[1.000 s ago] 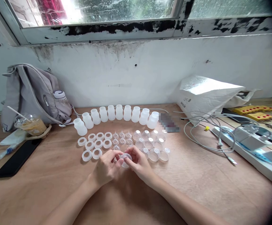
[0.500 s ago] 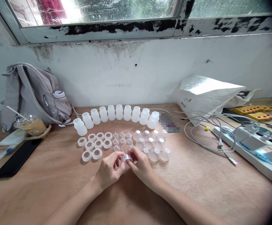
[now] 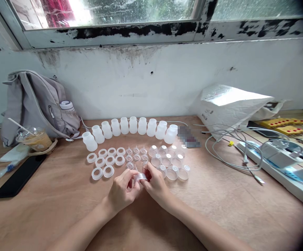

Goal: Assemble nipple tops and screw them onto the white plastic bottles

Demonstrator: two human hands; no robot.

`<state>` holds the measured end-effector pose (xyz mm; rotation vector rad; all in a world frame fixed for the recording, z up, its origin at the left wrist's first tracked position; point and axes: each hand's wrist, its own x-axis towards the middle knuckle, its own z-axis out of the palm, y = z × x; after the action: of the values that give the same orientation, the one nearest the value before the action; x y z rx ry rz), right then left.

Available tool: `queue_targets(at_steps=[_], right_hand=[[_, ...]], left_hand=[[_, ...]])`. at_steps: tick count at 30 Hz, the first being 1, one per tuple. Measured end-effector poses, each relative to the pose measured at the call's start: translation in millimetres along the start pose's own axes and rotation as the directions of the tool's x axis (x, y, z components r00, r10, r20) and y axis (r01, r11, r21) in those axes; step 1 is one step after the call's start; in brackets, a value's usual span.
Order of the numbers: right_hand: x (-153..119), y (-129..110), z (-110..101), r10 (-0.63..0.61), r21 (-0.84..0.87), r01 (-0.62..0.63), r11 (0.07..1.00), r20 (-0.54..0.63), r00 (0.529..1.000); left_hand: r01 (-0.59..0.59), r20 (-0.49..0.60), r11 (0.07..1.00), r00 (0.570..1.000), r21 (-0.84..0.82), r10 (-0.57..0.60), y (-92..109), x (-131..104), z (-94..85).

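Note:
My left hand (image 3: 124,186) and my right hand (image 3: 155,183) are both closed on one small translucent screw ring (image 3: 141,176), held just above the table. A thin pointed tip, like that of a clear teat, sticks up from the ring; fingers cover part of both. Just beyond my hands are several clear teats (image 3: 137,158), standing in rows. Loose white screw rings (image 3: 110,160) lie to their left. Clear domed caps (image 3: 166,159) sit to the right, some partly behind my right hand. Behind everything, several frosted small bottles (image 3: 142,126) stand upright and uncapped in a curved line.
At left are a grey backpack (image 3: 33,101), an iced drink cup (image 3: 38,139) and a black phone (image 3: 19,177). On the right lie a white mailer bag (image 3: 227,104), coiled white cables (image 3: 211,153) and a power strip (image 3: 279,176). A wall with a window rises behind the table.
Both hands stay in nearly the same place, still gripping the ring, which is turned very slightly between the fingers. The other parts on the table have not moved.

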<state>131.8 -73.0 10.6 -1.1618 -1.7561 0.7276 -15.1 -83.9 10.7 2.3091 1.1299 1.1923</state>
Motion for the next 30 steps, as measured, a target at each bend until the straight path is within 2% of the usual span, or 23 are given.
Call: queue_targets(at_steps=[13,21,27,30], right_hand=[[0.8,2.5,1.6,-0.029,-0.043,0.028,0.999,-0.024,0.999],[1.3,0.7,-1.2,0.031,0.008,-0.031,0.999,-0.002,1.000],[-2.4,-10.1,-4.1,0.035,0.089,-0.038,0.995,0.036,0.999],[-4.0,-11.4,-3.6,0.043,0.106,-0.047,0.993,0.046,0.998]], left_hand=[[-0.039,0.006,0.995,0.999,0.091,0.039,1.3,-0.2,-0.1],[-0.103,0.011,0.971,0.995,0.216,0.103,-1.7,0.7,1.4],[-0.026,-0.038,0.973,0.999,0.230,0.036,-5.2,2.0,-1.3],[-0.033,-0.040,0.973,0.998,0.228,0.043,-5.6,2.6,-2.1]])
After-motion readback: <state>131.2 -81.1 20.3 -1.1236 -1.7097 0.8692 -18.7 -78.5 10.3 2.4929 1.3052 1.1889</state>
